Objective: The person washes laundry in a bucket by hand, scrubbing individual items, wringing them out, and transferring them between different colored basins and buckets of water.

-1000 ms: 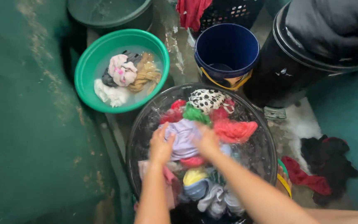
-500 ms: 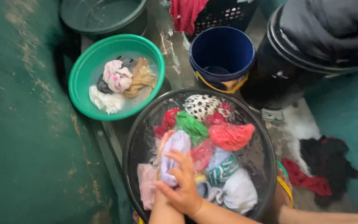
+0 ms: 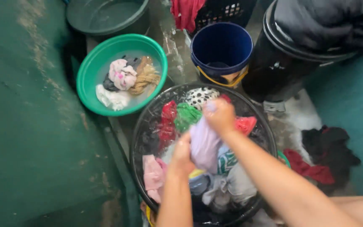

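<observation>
A pale lilac cloth (image 3: 203, 143) is stretched between both my hands above a black basin (image 3: 145, 126) full of wet coloured laundry. My right hand (image 3: 219, 115) grips the cloth's upper end, near a green garment (image 3: 185, 115) and a spotted white one (image 3: 200, 96). My left hand (image 3: 182, 153) grips the lower end, beside a pink cloth (image 3: 153, 172). Red pieces (image 3: 167, 122) lie at the basin's left and right.
A green basin (image 3: 90, 94) with several wrung clothes sits at upper left. A blue bucket (image 3: 221, 48), a black bin (image 3: 274, 71) and a dark tub (image 3: 106, 17) stand behind. Dark and red clothes (image 3: 320, 159) lie on the wet floor at right.
My hands dipped low into the basin with the lilac cloth, then lifted it; my right hand now pulls its upper end toward the basin's far side.
</observation>
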